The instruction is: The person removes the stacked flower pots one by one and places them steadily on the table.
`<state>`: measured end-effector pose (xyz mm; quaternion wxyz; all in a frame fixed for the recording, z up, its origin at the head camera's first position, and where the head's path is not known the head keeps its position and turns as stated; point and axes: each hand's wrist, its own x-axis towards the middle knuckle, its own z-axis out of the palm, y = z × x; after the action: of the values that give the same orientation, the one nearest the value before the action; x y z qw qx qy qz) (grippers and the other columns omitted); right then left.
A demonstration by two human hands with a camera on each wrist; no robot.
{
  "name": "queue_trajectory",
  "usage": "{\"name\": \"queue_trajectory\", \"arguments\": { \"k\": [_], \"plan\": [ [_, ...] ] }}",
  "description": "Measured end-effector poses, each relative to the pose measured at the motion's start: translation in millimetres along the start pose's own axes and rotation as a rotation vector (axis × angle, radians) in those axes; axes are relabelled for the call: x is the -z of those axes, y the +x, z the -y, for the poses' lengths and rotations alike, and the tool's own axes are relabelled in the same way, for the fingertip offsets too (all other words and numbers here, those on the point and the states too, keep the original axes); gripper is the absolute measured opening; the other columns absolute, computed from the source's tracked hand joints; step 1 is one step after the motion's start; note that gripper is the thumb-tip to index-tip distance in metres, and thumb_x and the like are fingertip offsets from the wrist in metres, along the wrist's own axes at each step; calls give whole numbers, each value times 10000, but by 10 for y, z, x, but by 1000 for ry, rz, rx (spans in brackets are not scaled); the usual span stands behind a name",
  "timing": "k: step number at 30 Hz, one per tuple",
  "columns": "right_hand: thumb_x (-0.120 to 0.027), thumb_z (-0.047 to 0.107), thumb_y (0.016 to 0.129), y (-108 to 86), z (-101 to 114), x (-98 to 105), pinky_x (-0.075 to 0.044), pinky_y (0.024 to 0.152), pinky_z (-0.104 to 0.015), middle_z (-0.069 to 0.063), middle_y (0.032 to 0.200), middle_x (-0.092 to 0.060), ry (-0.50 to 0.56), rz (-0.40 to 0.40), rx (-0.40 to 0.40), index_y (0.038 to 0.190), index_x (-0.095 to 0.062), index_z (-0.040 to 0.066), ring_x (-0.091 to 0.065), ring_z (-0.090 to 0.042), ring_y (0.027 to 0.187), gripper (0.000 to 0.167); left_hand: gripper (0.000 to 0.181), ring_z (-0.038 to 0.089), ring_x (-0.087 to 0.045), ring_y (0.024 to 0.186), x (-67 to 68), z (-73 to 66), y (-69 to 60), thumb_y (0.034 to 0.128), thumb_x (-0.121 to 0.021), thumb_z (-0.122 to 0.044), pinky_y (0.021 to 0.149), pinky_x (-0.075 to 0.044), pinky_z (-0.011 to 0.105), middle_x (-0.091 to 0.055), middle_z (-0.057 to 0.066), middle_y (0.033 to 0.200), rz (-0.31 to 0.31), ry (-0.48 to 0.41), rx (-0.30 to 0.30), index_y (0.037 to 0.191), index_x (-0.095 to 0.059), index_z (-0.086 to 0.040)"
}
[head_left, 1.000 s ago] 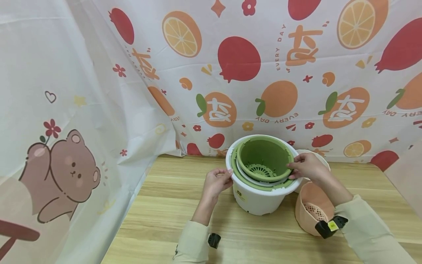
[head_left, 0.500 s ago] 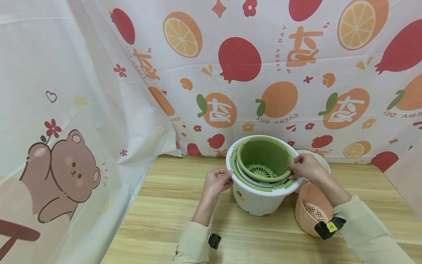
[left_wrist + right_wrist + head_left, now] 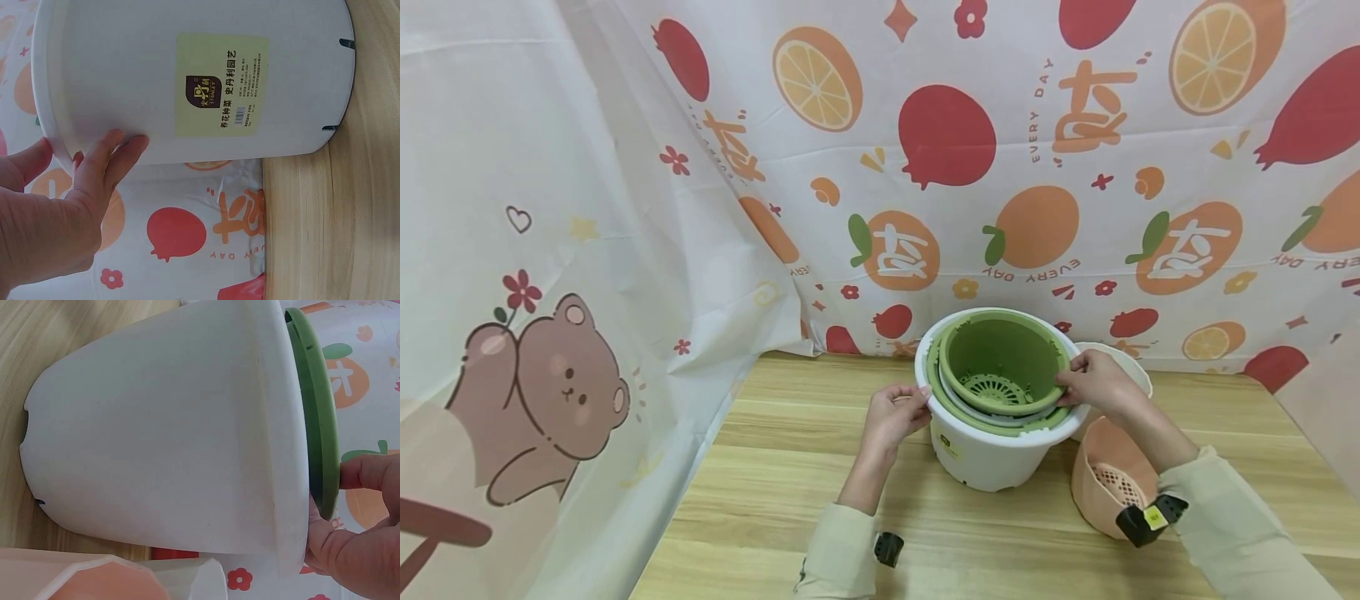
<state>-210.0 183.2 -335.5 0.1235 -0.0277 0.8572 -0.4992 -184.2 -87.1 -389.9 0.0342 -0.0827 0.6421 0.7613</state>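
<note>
Pink pot (image 3: 1092, 500) — beside nested pots (image 3: 988, 454)

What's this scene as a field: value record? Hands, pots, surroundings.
Left hand: pinches rim of white pot
Right hand: pinches rim of inner green pot
Nesting, innermost first: inner green pot, gray rim, outer green rim, white pot
Label: pale yellow, on white pot
Right of white pot: peach pot; off-white container, partly hidden
Surface: wood-grain table
Backdrop: fruit-printed sheet
</note>
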Motion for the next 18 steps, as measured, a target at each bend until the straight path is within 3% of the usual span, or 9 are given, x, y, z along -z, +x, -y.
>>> {"name": "queue_trajectory", "arguments": {
  "k": [18],
  "plan": [
    [-455,-1,892,-26,-17,-14,-558,648,-246,-210,880,-509,78,-9,25,1011,-357,-164,-617,-98,644,224,210,109,-605,664,-1,0,-7,876,-610,-65,727,-554,315,-633,69,724,9,-6,-5,964,-534,110]
  ]
}}
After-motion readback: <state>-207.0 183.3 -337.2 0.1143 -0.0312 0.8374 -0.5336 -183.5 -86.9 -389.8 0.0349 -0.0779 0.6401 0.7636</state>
